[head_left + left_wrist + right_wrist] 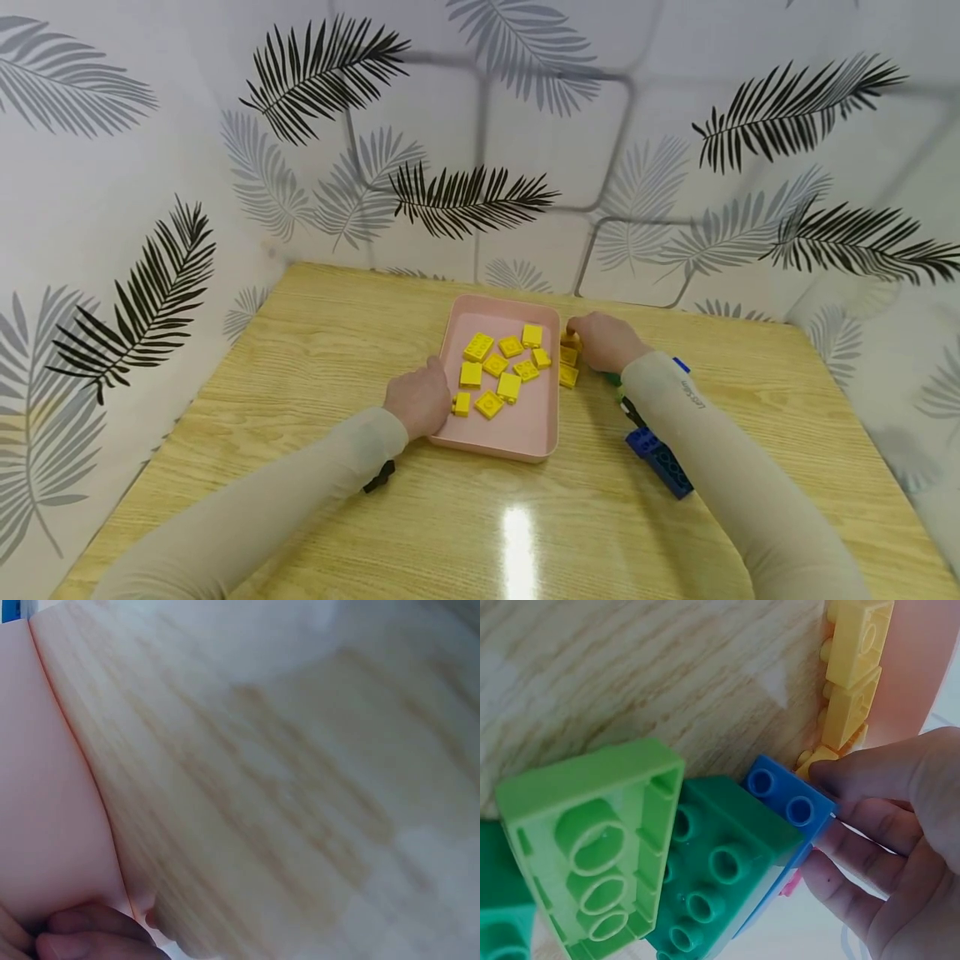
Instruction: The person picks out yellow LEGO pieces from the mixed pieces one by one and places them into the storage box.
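In the head view a pink tray holds several yellow toy bricks. My left hand grips the tray's near left edge. Its curled fingers show against the pink wall in the left wrist view. Beyond the tray's right wall, my right hand pinches a yellow brick between thumb and fingers; the fingers partly hide it. Two more yellow bricks stand in a row along the wall beside it. A blue brick lies close by the right fingers.
Dark green and light green bricks lie by the right hand. Blue bricks sit near the right forearm, which covers part of them. A black object shows under the left wrist. Patterned walls surround the wooden table.
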`<act>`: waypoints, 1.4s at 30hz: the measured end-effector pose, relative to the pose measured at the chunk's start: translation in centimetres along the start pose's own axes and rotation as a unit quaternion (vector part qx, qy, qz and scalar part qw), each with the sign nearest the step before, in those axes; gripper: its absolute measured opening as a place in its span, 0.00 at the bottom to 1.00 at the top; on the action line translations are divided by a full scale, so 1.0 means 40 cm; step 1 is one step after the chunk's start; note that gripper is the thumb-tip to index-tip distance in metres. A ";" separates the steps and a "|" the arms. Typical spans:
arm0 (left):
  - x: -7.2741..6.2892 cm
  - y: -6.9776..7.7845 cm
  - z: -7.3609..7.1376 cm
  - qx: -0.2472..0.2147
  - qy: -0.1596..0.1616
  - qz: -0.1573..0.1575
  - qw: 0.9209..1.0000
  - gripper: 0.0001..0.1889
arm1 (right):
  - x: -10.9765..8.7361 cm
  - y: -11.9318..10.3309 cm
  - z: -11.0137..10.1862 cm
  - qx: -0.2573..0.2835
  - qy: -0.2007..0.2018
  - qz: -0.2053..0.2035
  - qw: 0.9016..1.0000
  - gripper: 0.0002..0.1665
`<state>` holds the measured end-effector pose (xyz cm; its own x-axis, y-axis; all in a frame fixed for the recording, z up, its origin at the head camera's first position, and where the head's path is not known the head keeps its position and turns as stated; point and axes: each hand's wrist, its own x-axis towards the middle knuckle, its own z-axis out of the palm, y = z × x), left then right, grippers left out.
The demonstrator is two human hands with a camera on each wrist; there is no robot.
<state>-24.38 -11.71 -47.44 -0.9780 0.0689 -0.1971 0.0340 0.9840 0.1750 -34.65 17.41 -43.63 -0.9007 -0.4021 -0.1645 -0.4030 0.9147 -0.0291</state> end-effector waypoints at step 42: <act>-0.001 0.004 0.003 -0.009 -0.002 -0.005 1.000 0.19 | -0.098 -0.237 -0.076 0.055 0.044 -0.159 0.985 0.13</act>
<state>-24.33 -11.55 -47.51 -0.9774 0.0597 -0.2028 0.0205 0.9816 0.1900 -27.79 10.21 -39.73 -0.7440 -0.6668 -0.0432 -0.6517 0.7384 -0.1733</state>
